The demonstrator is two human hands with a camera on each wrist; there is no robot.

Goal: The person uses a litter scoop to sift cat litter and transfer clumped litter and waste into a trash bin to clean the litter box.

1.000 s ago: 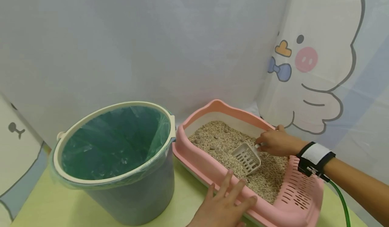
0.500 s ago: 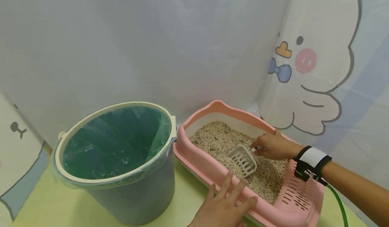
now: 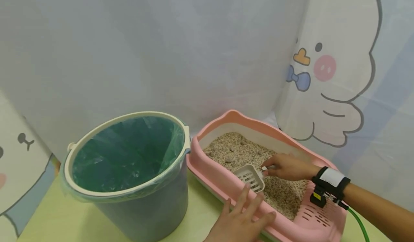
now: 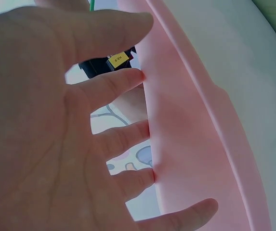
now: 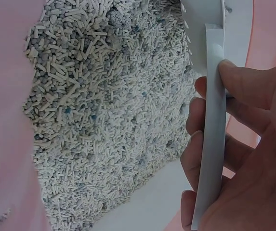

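Observation:
A pink litter box filled with pale pellet litter stands on the green table. My right hand grips the handle of a white slotted scoop, whose head lies over the litter by the box's near wall. In the right wrist view the fingers curl round the scoop's flat handle above the litter. My left hand rests with spread, straight fingers on the box's near rim; the left wrist view shows its fingertips touching the pink wall.
A grey bucket lined with a green bag stands just left of the litter box. Several darker clumps lie in the litter at the far end. White cartoon-printed panels close in the back and right.
My right hand has drawn the scoop left and nearer, toward the box's near wall. The left hand has stayed on the rim.

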